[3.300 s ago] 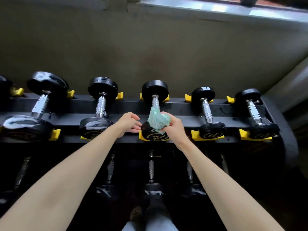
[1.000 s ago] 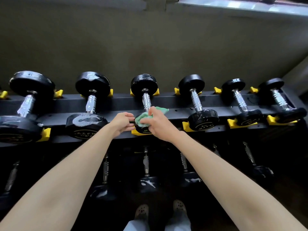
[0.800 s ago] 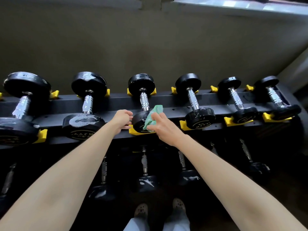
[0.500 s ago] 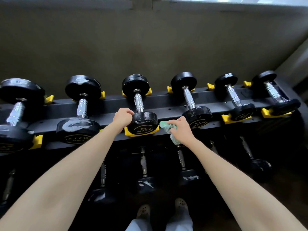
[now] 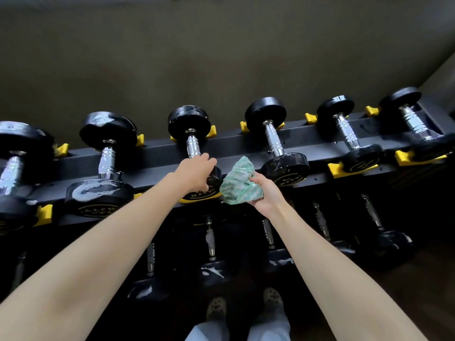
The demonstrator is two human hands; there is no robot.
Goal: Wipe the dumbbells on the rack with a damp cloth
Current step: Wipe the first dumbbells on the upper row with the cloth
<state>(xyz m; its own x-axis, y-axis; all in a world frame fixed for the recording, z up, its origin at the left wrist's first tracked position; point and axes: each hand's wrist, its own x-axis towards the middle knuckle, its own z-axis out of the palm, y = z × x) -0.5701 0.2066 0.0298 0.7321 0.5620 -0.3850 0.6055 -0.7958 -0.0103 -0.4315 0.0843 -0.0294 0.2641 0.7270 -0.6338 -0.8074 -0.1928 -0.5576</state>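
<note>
Several black dumbbells with chrome handles lie in yellow cradles on the top shelf of a black rack (image 5: pixel 160 153). My left hand (image 5: pixel 197 172) rests over the near head of the middle dumbbell (image 5: pixel 190 134), fingers curled around its top. My right hand (image 5: pixel 264 193) grips a bunched green-and-white cloth (image 5: pixel 240 182), held just right of that head, between it and the neighbouring dumbbell (image 5: pixel 274 141). The dumbbell to the left (image 5: pixel 105 163) shows wet white smears on both heads.
A grey wall rises right behind the rack. More dumbbells lie on a dark lower shelf (image 5: pixel 211 244). My feet in pale clogs (image 5: pixel 242 303) stand on the floor close to the rack's front. Smaller dumbbells (image 5: pixel 347 134) fill the right end.
My right hand lifted the cloth from below the shelf's front edge up beside the middle dumbbell's near head. My left hand slid further over that head. The camera tilted down.
</note>
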